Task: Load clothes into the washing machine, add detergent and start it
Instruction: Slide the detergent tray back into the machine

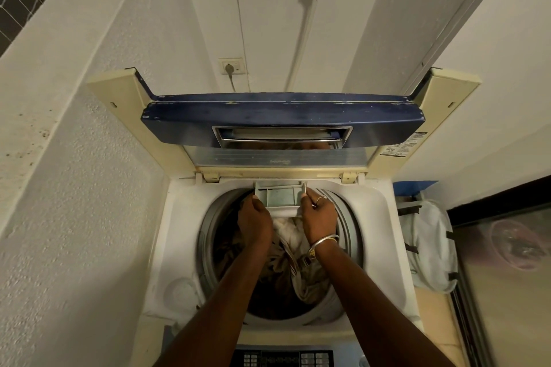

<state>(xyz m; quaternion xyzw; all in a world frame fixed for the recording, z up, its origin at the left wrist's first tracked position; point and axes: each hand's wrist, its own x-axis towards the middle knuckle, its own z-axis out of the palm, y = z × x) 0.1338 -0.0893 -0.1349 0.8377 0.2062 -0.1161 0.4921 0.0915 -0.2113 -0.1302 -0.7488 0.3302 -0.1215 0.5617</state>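
Note:
A top-loading washing machine [179, 217] stands below me with its blue-edged lid [283, 119] folded up against the wall. Beige and white clothes [286, 250] fill the drum. At the drum's far rim a grey-white detergent drawer [280, 195] sticks out over the clothes. My left hand [253, 220] grips the drawer's left front corner. My right hand [317, 214], with a ring and a metal bangle, holds its right side. The control panel [283, 358] shows at the bottom edge.
White walls close in on the left and behind. A wall socket [232, 66] with a plugged cord sits above the lid. A white laundry bag [429, 244] stands right of the machine, beside a dark glass door [507, 262].

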